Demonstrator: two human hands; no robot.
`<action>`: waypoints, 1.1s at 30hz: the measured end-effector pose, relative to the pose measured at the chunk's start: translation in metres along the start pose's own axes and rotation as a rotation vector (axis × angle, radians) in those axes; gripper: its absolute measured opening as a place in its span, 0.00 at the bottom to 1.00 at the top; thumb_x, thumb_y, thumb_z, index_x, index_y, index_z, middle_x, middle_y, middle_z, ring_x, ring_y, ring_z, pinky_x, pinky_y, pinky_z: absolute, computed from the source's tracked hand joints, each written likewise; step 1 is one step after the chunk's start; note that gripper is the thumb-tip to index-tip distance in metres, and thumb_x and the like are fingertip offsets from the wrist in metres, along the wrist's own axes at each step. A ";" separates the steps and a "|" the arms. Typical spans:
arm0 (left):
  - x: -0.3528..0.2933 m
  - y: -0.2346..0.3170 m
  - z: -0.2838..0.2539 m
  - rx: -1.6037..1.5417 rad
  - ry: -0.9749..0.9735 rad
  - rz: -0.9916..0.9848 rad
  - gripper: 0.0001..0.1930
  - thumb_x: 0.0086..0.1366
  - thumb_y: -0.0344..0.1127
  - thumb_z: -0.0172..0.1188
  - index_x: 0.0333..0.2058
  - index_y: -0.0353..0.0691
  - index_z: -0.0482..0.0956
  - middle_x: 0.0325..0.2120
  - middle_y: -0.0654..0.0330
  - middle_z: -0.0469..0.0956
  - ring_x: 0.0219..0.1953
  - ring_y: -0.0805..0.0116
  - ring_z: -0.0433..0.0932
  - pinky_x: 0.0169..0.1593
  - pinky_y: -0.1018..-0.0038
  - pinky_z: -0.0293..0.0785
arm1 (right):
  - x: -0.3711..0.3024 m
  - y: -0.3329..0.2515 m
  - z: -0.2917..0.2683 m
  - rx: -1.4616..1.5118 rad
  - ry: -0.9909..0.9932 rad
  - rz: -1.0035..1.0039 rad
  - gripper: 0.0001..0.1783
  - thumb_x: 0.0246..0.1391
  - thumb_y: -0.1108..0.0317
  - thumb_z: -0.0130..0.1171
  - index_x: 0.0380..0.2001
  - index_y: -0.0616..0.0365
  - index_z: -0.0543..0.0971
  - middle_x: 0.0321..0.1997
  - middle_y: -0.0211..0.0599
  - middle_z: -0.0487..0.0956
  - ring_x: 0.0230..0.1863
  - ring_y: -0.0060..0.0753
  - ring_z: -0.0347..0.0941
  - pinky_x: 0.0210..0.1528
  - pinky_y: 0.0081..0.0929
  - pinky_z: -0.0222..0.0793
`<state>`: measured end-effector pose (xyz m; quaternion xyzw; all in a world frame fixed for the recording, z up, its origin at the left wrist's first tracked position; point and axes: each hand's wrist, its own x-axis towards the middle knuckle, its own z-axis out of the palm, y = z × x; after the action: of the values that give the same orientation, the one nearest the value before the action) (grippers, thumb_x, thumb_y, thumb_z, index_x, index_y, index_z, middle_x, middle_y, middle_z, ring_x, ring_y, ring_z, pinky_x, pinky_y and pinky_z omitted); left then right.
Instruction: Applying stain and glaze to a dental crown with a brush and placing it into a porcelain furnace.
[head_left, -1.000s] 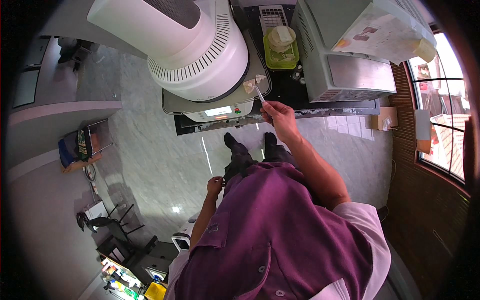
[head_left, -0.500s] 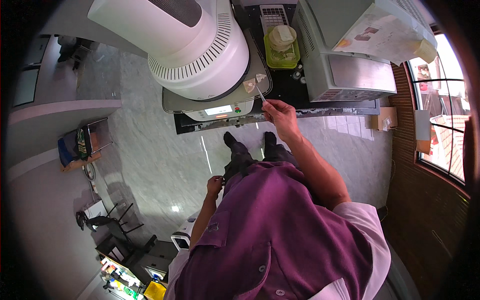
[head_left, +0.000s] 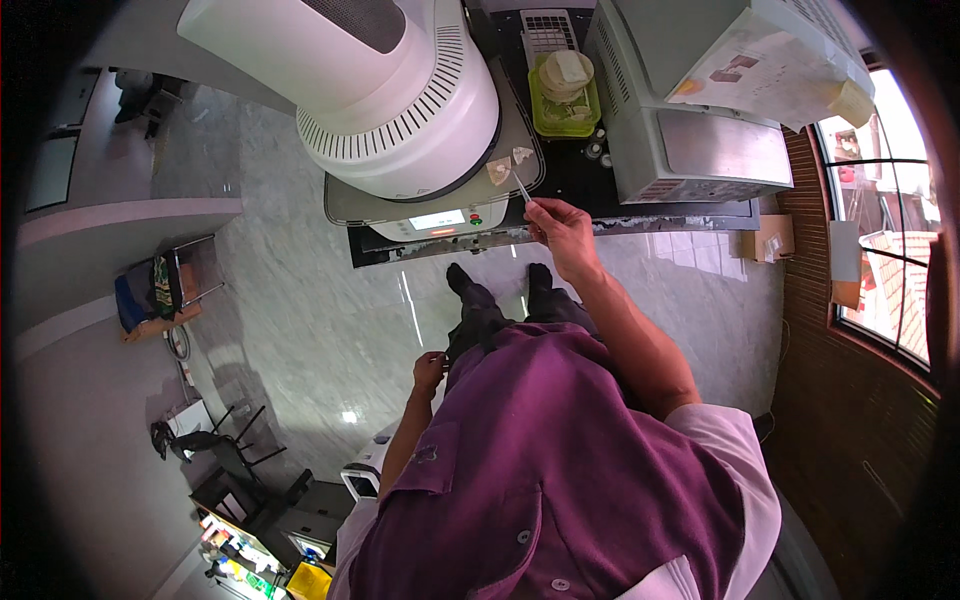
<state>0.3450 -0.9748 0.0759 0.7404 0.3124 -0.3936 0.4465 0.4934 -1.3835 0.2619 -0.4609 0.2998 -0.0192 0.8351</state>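
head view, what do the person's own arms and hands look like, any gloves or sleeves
The left hand and right hand show no gloves, and both forearms are bare. A pale, loose short sleeve covers the right upper arm; the left sleeve, also pale, is mostly hidden. Over the body is a purple garment with round buttons.

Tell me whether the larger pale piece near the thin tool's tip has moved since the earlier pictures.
No; the larger pale piece shows no visible shift either way, judged against the round base of the white machine.
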 end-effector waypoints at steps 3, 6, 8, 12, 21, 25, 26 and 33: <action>0.001 -0.002 -0.002 -0.007 0.002 -0.012 0.14 0.67 0.37 0.58 0.47 0.36 0.79 0.34 0.58 0.83 0.33 0.69 0.83 0.31 0.75 0.75 | 0.000 -0.001 0.002 0.000 0.007 0.010 0.10 0.58 0.69 0.65 0.39 0.64 0.83 0.28 0.29 0.80 0.24 0.18 0.69 0.27 0.19 0.65; 0.001 -0.002 -0.002 -0.024 0.005 -0.013 0.13 0.67 0.37 0.58 0.46 0.37 0.79 0.33 0.58 0.83 0.32 0.70 0.83 0.31 0.75 0.75 | 0.001 -0.003 0.001 -0.004 0.005 -0.001 0.10 0.58 0.68 0.66 0.39 0.64 0.83 0.28 0.29 0.80 0.24 0.18 0.69 0.27 0.19 0.65; 0.000 0.000 -0.002 -0.031 0.004 -0.019 0.13 0.67 0.37 0.58 0.46 0.37 0.79 0.33 0.58 0.84 0.32 0.70 0.83 0.30 0.75 0.75 | 0.002 -0.004 0.000 -0.016 0.005 -0.009 0.10 0.58 0.68 0.66 0.40 0.64 0.83 0.29 0.29 0.80 0.24 0.18 0.69 0.27 0.19 0.65; -0.003 0.007 0.000 -0.036 -0.009 -0.036 0.13 0.67 0.36 0.58 0.46 0.37 0.79 0.33 0.58 0.84 0.31 0.70 0.83 0.30 0.75 0.75 | 0.002 -0.006 -0.007 -0.041 0.053 -0.014 0.11 0.59 0.68 0.66 0.40 0.64 0.83 0.29 0.29 0.80 0.24 0.18 0.69 0.27 0.19 0.65; 0.002 0.001 0.003 -0.006 0.009 -0.003 0.13 0.67 0.37 0.59 0.45 0.37 0.80 0.33 0.58 0.83 0.30 0.70 0.83 0.30 0.76 0.75 | -0.001 -0.004 -0.016 -0.168 0.086 -0.056 0.12 0.58 0.66 0.66 0.41 0.64 0.83 0.29 0.29 0.80 0.26 0.18 0.72 0.30 0.18 0.69; 0.011 -0.008 0.001 0.003 0.004 0.005 0.13 0.66 0.38 0.60 0.45 0.37 0.81 0.34 0.58 0.83 0.31 0.70 0.83 0.31 0.75 0.76 | -0.002 -0.002 -0.013 -0.645 0.201 -0.371 0.11 0.55 0.67 0.68 0.38 0.63 0.84 0.28 0.31 0.81 0.24 0.20 0.72 0.29 0.20 0.69; 0.010 -0.005 0.003 -0.001 0.006 -0.009 0.13 0.66 0.38 0.60 0.45 0.37 0.81 0.34 0.58 0.83 0.31 0.70 0.83 0.30 0.75 0.76 | -0.002 -0.002 -0.014 -0.647 0.206 -0.372 0.11 0.55 0.67 0.68 0.38 0.63 0.84 0.28 0.31 0.81 0.24 0.20 0.72 0.29 0.20 0.69; 0.005 0.000 0.004 -0.008 0.018 -0.020 0.13 0.66 0.38 0.59 0.45 0.37 0.81 0.33 0.57 0.84 0.31 0.70 0.83 0.30 0.75 0.76 | -0.003 -0.004 -0.016 -0.841 0.276 -0.687 0.09 0.50 0.71 0.69 0.36 0.60 0.85 0.25 0.35 0.79 0.23 0.25 0.73 0.27 0.24 0.68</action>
<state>0.3466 -0.9782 0.0703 0.7389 0.3254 -0.3901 0.4426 0.4833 -1.3972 0.2602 -0.8187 0.2207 -0.2287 0.4782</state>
